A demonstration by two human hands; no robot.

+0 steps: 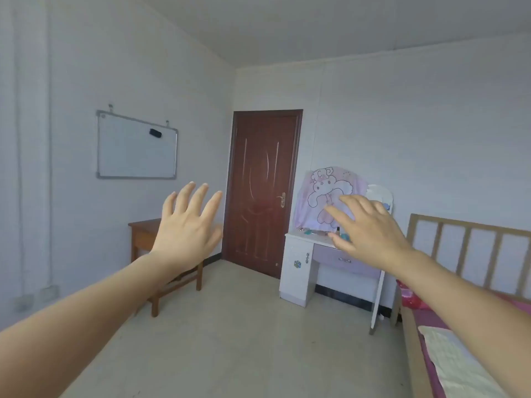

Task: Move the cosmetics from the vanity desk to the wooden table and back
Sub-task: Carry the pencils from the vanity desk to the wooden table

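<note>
White vanity table (298, 254) stands against the far wall, right of the dark brown door (263, 191). It has a purple drawer (339, 258) on its front. Cosmetics (308, 231) sit on its top as a scatter of small items, one of them teal; too small to tell what each is. A lilac cloth (324, 188) with a cartoon animal print hangs upright behind them.

Left hand (186, 228) is raised in the air, back toward the camera, fingers straight and spread, holding nothing. Right hand (370, 231) is also raised, fingers spread and slightly bent, nothing in it. It overlaps the vanity top in view but is well short of it, no contact.

Wooden table (142, 239) stands in the left corner by the door, mostly hidden behind the left hand, so I cannot tell what is on its top.

Whiteboard (135, 147) hangs on the left wall with a black eraser (155, 133) stuck near its upper right. Bed (459, 354) is at the right edge with pink sheet and a light slatted wooden frame. Pale tiled floor (244, 326) lies between the camera and both tables.
</note>
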